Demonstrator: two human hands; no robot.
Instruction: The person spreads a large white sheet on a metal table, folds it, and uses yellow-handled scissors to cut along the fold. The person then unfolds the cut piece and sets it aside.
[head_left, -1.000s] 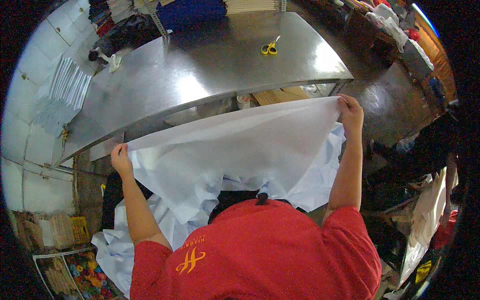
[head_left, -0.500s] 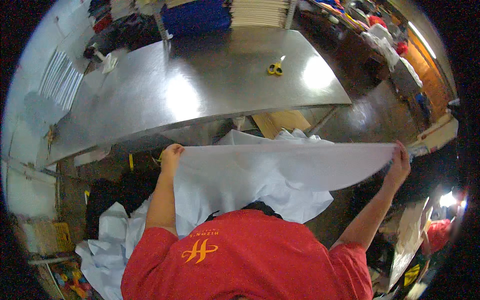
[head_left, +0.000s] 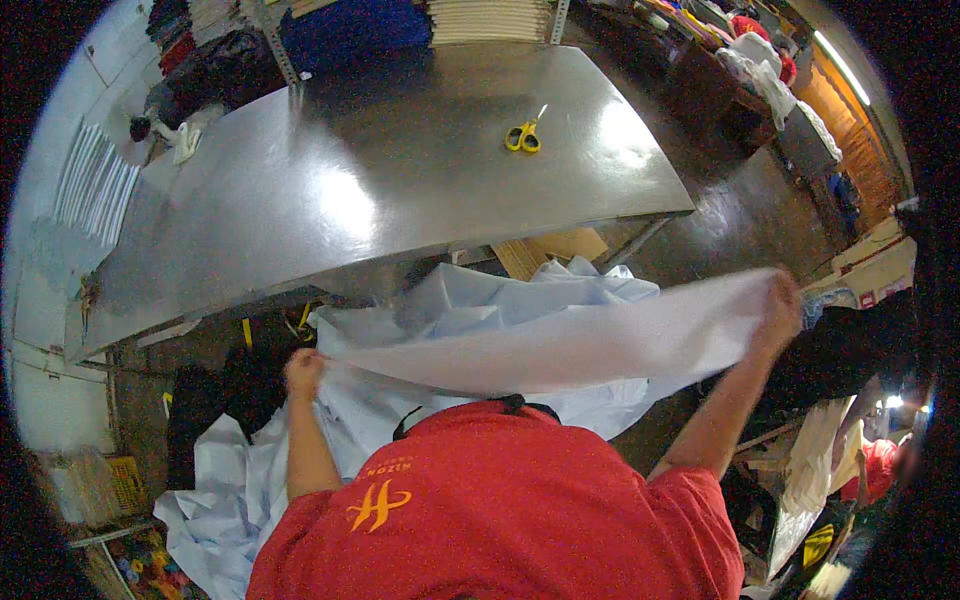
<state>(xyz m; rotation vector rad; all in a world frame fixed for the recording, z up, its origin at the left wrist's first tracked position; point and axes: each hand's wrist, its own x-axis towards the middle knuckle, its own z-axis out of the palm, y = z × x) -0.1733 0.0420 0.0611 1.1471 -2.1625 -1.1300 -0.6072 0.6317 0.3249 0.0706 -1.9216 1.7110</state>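
A large white cloth (head_left: 540,350) is stretched between my two hands, in front of my body. My left hand (head_left: 304,373) is closed on one end of its edge, close to my body. Farther forward and to the right, my right hand (head_left: 783,300) grips the other end, smeared by motion. Between the hands the cloth sags in a long band. More of the white fabric (head_left: 470,290) bunches up beyond the band, below the table edge, and crumpled folds (head_left: 225,490) spread down at my left side.
A metal-topped table (head_left: 430,170) stands ahead, with yellow-handled scissors (head_left: 522,137) lying on it. Folded blue fabric (head_left: 355,42) and a cream stack (head_left: 487,22) sit behind it. Brown cardboard (head_left: 565,245) is under the table. Dark fabric (head_left: 860,350) lies at the right; a yellow basket (head_left: 126,484) stands left.
My left hand has come down and left, nearer my body. The right hand has drawn slightly left and up. The cloth's edge, earlier straight and taut, now slackens and dips.
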